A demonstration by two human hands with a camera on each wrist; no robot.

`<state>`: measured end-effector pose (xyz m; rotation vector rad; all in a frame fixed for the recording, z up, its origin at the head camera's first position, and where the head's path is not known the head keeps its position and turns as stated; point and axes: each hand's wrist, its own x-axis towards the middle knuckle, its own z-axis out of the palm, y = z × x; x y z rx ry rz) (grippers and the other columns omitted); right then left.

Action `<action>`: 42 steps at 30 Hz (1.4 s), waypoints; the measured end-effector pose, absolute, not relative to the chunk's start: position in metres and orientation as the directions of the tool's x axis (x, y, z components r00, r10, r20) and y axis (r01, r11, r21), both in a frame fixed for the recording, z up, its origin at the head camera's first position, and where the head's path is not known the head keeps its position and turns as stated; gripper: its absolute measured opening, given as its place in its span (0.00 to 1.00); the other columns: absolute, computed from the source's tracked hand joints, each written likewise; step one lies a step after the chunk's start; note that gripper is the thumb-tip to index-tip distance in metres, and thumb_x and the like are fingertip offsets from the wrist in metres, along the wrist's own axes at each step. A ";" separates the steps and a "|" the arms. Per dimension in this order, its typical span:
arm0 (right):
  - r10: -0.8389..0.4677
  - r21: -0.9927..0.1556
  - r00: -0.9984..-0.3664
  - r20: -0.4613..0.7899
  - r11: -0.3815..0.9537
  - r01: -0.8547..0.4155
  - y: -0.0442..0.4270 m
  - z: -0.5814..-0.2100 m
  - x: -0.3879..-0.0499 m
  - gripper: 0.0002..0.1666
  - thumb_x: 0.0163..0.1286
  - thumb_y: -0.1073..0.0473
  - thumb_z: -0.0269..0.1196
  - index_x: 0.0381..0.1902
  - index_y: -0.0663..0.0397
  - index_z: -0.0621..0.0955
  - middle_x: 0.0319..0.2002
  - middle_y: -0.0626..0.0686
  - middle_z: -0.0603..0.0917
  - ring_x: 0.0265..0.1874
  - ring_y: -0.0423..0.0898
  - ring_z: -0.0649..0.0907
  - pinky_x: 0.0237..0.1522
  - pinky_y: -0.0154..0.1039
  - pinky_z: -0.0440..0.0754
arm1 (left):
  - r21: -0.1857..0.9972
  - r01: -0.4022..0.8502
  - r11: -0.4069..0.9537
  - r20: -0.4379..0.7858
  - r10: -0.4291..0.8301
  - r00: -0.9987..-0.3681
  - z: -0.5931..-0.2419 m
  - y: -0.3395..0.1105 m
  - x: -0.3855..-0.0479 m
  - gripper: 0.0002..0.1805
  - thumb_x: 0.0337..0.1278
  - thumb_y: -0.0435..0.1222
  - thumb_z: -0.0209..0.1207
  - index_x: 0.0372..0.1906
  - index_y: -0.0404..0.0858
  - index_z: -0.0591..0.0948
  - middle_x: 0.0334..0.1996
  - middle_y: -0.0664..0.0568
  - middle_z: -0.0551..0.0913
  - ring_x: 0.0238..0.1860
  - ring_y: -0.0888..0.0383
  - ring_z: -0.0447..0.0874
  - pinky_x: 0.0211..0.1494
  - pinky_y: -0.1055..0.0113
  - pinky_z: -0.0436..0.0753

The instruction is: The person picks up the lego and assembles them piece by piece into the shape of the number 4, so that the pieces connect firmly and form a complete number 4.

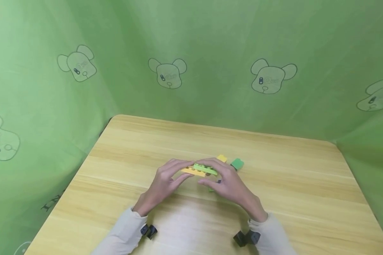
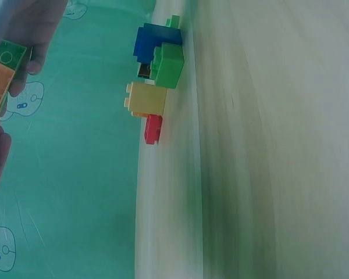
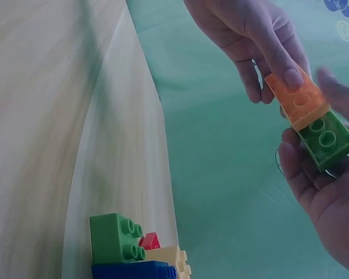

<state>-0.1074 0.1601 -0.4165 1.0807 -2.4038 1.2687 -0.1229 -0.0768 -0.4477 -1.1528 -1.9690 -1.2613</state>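
Both hands meet above the table around two toy building bricks, an orange one [image 1: 194, 172] and a light green one [image 1: 207, 168]. The green brick overlaps the orange brick's studded top, offset to the right. My left hand [image 1: 164, 180] pinches the orange brick between thumb and fingers. The green brick's far end is held by my right hand [image 1: 229, 182], with the fingers over its top. From below, in the right wrist view, the hollow underside of the green brick [image 3: 328, 140] shows beside the orange brick [image 3: 296, 100]. Whether they are pressed fully together I cannot tell.
Several bricks sit on the wooden table [image 1: 131, 148] behind and under the right hand: a yellow brick [image 1: 222, 158], a green brick [image 1: 237, 163], a blue brick [image 2: 157, 42] and a small red brick [image 2: 153, 129]. A green curtain [image 1: 210, 32] with bear-head prints surrounds the table.
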 end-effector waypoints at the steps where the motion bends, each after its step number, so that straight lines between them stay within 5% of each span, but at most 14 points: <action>1: -0.505 -0.619 -0.702 0.502 0.356 -0.700 0.159 -0.416 -0.107 0.31 0.61 0.63 0.76 0.62 0.57 0.81 0.59 0.54 0.85 0.57 0.52 0.84 0.60 0.46 0.84 | 0.455 0.868 0.201 0.783 0.373 -0.497 -0.448 -0.077 -0.123 0.19 0.56 0.26 0.71 0.54 0.28 0.85 0.49 0.40 0.89 0.49 0.48 0.88 0.58 0.65 0.86; 11: -0.494 -0.544 -0.663 0.563 0.383 -0.747 0.153 -0.413 -0.105 0.25 0.58 0.69 0.76 0.54 0.62 0.81 0.50 0.55 0.87 0.47 0.50 0.87 0.48 0.38 0.89 | 0.454 0.874 0.170 0.792 0.373 -0.484 -0.447 -0.076 -0.120 0.18 0.56 0.26 0.71 0.52 0.29 0.85 0.49 0.40 0.89 0.48 0.49 0.89 0.57 0.64 0.86; 27: -0.495 -0.438 -0.577 0.650 0.376 -0.816 0.147 -0.411 -0.108 0.26 0.54 0.72 0.76 0.52 0.65 0.83 0.47 0.57 0.89 0.45 0.53 0.89 0.54 0.35 0.86 | 0.452 0.877 0.162 0.796 0.370 -0.478 -0.444 -0.079 -0.119 0.16 0.56 0.26 0.71 0.51 0.29 0.85 0.48 0.40 0.89 0.47 0.48 0.89 0.57 0.64 0.87; 42: -0.483 -0.428 -0.564 0.670 0.369 -0.825 0.147 -0.410 -0.108 0.25 0.55 0.71 0.76 0.52 0.64 0.84 0.45 0.56 0.90 0.43 0.53 0.90 0.53 0.36 0.87 | 0.453 0.878 0.155 0.802 0.360 -0.477 -0.442 -0.080 -0.119 0.17 0.54 0.25 0.72 0.50 0.29 0.86 0.46 0.41 0.90 0.45 0.50 0.89 0.55 0.65 0.87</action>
